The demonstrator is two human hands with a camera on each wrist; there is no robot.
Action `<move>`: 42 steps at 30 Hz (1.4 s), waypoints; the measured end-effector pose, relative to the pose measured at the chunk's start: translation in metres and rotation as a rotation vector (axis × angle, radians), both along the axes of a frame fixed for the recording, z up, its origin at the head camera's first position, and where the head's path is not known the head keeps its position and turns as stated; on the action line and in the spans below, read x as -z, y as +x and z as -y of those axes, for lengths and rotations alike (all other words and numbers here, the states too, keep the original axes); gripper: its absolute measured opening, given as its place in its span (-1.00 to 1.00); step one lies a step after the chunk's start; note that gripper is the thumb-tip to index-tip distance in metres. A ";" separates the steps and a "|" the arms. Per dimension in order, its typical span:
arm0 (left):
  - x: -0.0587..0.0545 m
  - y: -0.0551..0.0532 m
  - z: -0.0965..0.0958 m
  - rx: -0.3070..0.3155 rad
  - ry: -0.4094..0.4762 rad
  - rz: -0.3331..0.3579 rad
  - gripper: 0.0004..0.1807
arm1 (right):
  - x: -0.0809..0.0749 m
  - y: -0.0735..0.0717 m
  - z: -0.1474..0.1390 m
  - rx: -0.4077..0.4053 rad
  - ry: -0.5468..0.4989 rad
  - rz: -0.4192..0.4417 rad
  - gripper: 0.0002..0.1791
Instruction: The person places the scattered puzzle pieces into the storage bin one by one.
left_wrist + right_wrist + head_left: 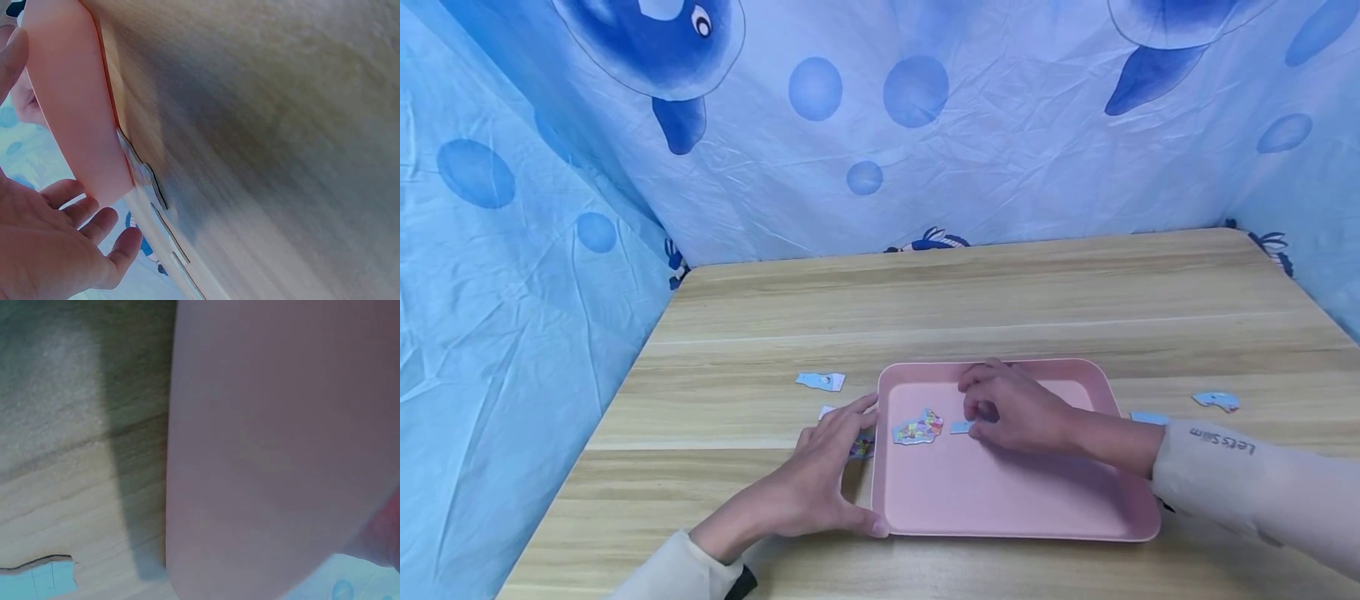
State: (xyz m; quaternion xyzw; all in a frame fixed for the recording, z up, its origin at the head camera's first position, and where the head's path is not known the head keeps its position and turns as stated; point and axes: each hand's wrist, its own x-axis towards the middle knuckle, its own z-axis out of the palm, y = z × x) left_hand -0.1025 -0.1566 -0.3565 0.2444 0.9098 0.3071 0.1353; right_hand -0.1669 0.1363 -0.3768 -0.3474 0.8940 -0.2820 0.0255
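My left hand (820, 475) spans the left side of the pink tray (1000, 508), its fingers at the left rim and its thumb at the near left corner. In the left wrist view, the fingers (94, 212) are spread beside the tray's outer wall. Inside the tray, my right hand (1018, 408) has its fingers curled and pinches a small light-blue puzzle piece (959, 427), partly hidden under the fingers. A multicoloured map-like puzzle piece (917, 427) lies to its left on the tray floor. The right wrist view shows mostly tray wall (262, 444).
Left of the tray lie a light-blue piece (821, 382) and a colourful piece (862, 446), partly covered by the left hand. To the right are two more blue pieces, one curved (1216, 401) and one near the right forearm (1148, 417). A blue printed curtain (985, 183) hangs behind the wooden table (752, 358).
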 end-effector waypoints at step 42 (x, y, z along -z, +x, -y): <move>0.001 0.001 -0.001 -0.010 -0.028 0.000 0.23 | -0.037 0.024 -0.069 0.181 -0.153 -0.050 -0.73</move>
